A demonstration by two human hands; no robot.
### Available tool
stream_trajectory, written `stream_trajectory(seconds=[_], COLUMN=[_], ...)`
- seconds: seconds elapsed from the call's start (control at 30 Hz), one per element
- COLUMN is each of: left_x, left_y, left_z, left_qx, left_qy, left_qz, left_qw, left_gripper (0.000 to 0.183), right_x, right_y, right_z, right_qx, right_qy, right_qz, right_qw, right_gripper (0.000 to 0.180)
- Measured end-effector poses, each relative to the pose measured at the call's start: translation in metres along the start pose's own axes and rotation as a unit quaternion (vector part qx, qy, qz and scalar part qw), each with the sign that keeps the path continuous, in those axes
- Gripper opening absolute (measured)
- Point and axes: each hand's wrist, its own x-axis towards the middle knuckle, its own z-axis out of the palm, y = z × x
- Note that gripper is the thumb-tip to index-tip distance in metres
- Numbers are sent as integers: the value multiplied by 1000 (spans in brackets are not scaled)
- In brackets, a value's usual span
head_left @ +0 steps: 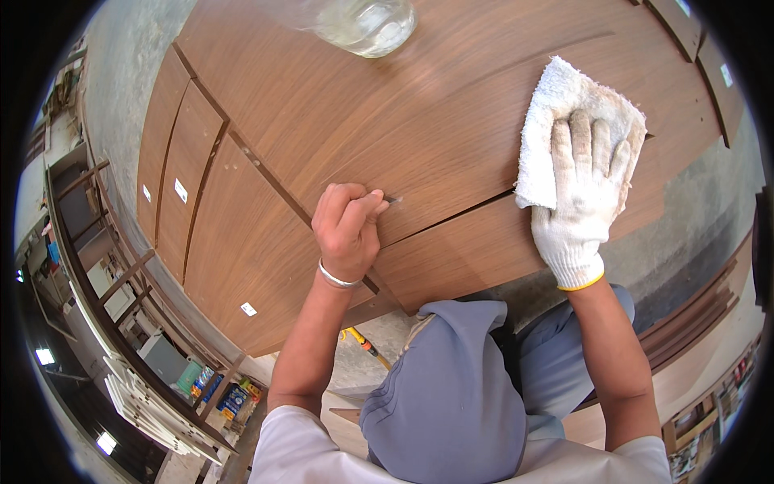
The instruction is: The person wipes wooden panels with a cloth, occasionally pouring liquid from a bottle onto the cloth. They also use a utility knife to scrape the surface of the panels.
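Observation:
My bare left hand (349, 227), with a metal bangle at the wrist, pinches a small dark blade-like tool (393, 200) whose tip meets the brown wood-grain panel (435, 151). A small pale mark lies on the panel by that tip. To the right, my right hand (580, 181) wears a white knitted glove with a yellow cuff edge. It lies flat with fingers spread on a white terry cloth (541, 145), pressing it against the panels. Ahead, at the top, stands a clear container (375, 27), partly blurred.
More brown panels (242, 242) with small labels lie on the left, and others (719, 91) at the upper right. A dark metal rack (97, 266) and stacked white boards (145, 417) stand far left. Brown strips (695, 327) lie at right. A yellow-and-orange tool (366, 345) is below the panels.

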Motion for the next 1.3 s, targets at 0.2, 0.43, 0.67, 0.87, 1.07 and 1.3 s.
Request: stream_trajectory(seconds=[0.2, 0.43, 0.67, 0.87, 1.07, 1.3], left_x=[0, -10, -12, -14, -15, -18], left_y=[-1, 6, 11, 14, 18, 12], left_z=[0, 5, 10, 11, 13, 11], left_qx=[-5, 8, 18, 14, 22, 30], left_qy=[-4, 20, 35, 39, 48, 55], left_qz=[-2, -42, -60, -77, -104, -87], left_qw=[1000, 999, 997, 996, 993, 994], left_gripper=[18, 17, 15, 14, 14, 15], right_x=[-2, 2, 1, 2, 2, 0], right_y=[1, -1, 0, 0, -3, 5], right_z=[0, -1, -1, -3, -3, 3], right_qx=[5, -2, -1, -8, -7, 1], right_qy=[4, -2, 2, 1, 6, 20], right_qz=[0, -3, -1, -5, 5, -22], right_qw=[1000, 1000, 1000, 1000, 1000, 1000], right_gripper=[65, 65, 63, 62, 64, 71])
